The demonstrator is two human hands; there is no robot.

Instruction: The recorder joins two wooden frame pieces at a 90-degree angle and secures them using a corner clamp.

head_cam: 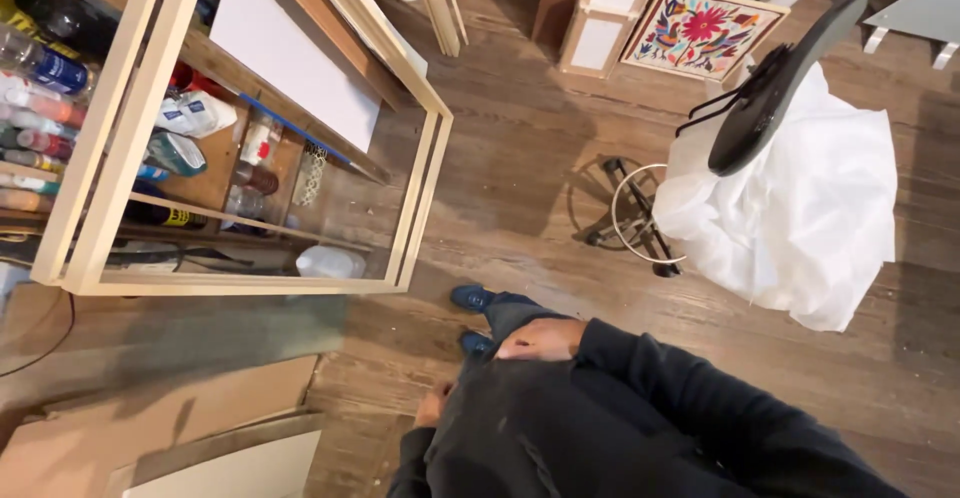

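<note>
far left: a shelf [215,68] stocked with bottles [40,63] and tubes. a large bare wooden frame [415,193] leans in front of it; its lower rail runs just above the floor, its right rail ends near the blue shoes [470,300]. cardboard sheets [150,423] lie flat at lower left, edges overlapping. centre: open wooden floor [520,148], unobstructed between the frame and the stool base. left hand [433,405] hangs at the hip, mostly hidden by the dark jacket; whether its fingers are curled cannot be told. right hand [541,339] rests flat on the body, fingers loose, holding nothing. right: black stool [775,93], white sheet [800,208] beside it, flowered picture [700,30] against the wall.
</note>
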